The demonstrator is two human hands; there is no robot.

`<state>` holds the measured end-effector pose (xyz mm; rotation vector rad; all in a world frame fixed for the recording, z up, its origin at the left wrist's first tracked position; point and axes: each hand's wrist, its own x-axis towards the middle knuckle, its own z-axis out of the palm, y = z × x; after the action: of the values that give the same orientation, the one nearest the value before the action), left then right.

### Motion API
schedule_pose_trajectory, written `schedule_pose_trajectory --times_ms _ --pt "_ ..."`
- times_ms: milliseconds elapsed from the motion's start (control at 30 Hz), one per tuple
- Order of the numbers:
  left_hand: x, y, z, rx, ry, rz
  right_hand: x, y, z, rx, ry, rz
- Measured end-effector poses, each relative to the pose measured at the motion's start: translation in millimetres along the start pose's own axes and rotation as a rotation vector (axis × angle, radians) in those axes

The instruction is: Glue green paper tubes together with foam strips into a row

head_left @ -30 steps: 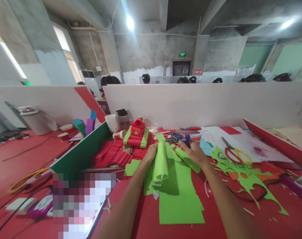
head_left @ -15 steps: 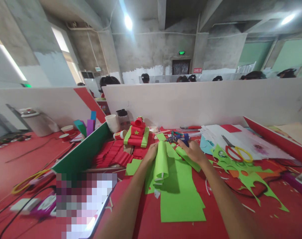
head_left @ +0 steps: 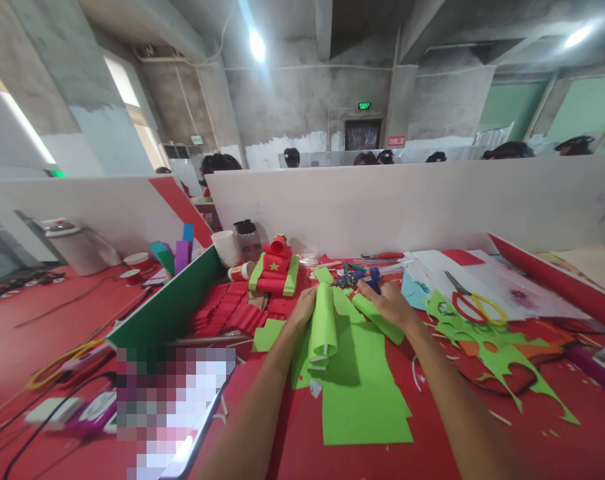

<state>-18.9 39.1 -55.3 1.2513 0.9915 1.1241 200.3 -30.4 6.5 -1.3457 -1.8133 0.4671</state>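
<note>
My left hand is closed round the far end of a rolled tube of light green paper, which points toward me above the red table. My right hand reaches past the roll and is closed on a blue glue gun lying at the far side. A second narrow green roll lies under my right wrist. Flat green sheets lie below the tube.
A red and green paper tank model stands behind my hands beside red folded strips. Scissors with red and yellow handles and green cut-out scraps lie to the right. A white partition closes the back; a green board stands left.
Hardly anything has changed. My right hand has shifted slightly on the glue gun, and the view has drifted a little.
</note>
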Motion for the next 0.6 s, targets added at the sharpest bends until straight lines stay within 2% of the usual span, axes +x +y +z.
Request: schedule_pose_trajectory --times_ms 133,367,467,600 --pt "-2.4 2.4 0.5 0.014 -0.001 0.005 2.1 1.4 4.2 -0.002 0.031 0.025" --pt "-1.8 0.8 1.8 -0.024 0.004 -0.008 1.1 0.0 4.6 -0.004 0.007 0.005" --pt "-0.5 -0.9 1.4 -0.041 -0.004 -0.014 -0.5 0.3 1.1 0.039 -0.051 -0.010" --pt "2.0 -2.6 0.6 -0.040 -0.002 -0.016 -5.2 -3.9 -6.0 0.122 -0.200 0.001"
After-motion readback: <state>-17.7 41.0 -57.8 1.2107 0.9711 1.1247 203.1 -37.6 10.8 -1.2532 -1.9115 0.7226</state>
